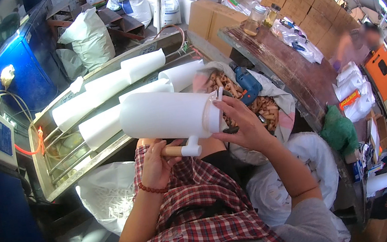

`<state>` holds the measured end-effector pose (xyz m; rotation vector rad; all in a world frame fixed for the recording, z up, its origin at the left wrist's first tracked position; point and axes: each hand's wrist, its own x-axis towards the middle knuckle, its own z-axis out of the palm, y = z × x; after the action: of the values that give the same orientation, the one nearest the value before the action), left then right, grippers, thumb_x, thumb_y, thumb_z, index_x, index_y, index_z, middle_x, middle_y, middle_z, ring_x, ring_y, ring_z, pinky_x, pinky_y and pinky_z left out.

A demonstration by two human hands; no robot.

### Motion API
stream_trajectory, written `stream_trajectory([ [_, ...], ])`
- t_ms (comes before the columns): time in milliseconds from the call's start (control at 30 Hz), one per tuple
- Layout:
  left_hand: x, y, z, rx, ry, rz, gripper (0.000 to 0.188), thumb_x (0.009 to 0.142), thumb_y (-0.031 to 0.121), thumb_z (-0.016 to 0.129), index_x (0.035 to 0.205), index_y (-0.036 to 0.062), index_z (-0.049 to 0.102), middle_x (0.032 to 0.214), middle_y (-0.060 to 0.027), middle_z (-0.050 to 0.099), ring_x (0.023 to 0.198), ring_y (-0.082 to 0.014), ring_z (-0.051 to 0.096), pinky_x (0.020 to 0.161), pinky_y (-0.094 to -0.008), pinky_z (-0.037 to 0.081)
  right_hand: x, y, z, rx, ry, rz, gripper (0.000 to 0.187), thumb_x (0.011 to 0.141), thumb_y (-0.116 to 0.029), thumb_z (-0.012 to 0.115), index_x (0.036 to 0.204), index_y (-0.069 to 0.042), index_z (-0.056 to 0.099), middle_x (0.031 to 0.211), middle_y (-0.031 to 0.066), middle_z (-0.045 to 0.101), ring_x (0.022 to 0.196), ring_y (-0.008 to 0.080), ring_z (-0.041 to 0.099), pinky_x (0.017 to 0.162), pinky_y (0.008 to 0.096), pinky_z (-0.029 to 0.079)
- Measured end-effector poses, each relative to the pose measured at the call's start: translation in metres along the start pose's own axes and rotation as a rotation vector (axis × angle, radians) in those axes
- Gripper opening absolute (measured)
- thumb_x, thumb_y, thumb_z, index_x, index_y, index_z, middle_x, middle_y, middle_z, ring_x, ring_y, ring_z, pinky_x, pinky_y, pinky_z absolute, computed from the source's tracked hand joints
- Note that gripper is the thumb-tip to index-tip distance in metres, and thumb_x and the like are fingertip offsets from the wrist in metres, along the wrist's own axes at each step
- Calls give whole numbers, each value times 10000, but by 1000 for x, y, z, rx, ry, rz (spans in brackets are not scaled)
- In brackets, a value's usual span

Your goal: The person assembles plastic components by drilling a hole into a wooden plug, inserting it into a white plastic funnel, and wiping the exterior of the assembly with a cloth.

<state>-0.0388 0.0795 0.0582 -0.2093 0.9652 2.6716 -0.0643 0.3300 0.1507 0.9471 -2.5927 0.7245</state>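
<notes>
While the left hand [156, 163] closes its fingers round a short wooden handle [174, 150], the right hand [242, 125] is clamped on the rim end of the white plastic jug [168, 115], thumb and fingers curled over its mouth. That wooden peg runs into a white socket [192, 148] moulded on the jug's underside. The jug is held on its side above the person's lap, over a red plaid cloth [191, 195], its closed rounded end pointing to the person's left and its open end under the right palm. Its body is smooth, matte and plain white, a fat cylinder with a slightly raised collar near the mouth.

The mouth itself is covered by the right hand, so whether anything sits inside cannot be told. A dark, slim thing shows just under the right hand; what it is I cannot make out.

Beyond the jug, four white plastic tubes [99, 87] of like make lie slanted across a steel trough [59, 154], some overlapping. Just behind the right hand, one open sack [271, 107] is filled with many wooden handles, too jumbled to count, and one blue power drill [247, 83] rests on top of them. One bag of white shavings [107, 195] sits on the floor near the left forearm. Far off to the right stands another person [358, 45], blurred
</notes>
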Motion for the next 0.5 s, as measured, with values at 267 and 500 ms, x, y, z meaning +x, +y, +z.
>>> stream_trajectory([
  [267, 1, -3, -1, -33, -19, -23, 345, 933, 88, 403, 1269, 9, 404, 1207, -131, 528, 1102, -269, 579, 604, -293, 597, 6, -4, -14, -230, -161, -145, 704, 683, -181, 738, 1330, -176, 462, 1298, 155, 369, 1178, 365, 411, 952, 440, 430],
  [500, 1, 1, -1, 21, -52, 4, 360, 932, 88, 391, 1283, 5, 391, 1220, -138, 519, 1102, -260, 576, 599, -295, 593, 10, -9, -6, -44, -94, 122, 703, 782, -300, 711, 1374, -90, 395, 1178, 190, 486, 1047, 340, 522, 906, 382, 452],
])
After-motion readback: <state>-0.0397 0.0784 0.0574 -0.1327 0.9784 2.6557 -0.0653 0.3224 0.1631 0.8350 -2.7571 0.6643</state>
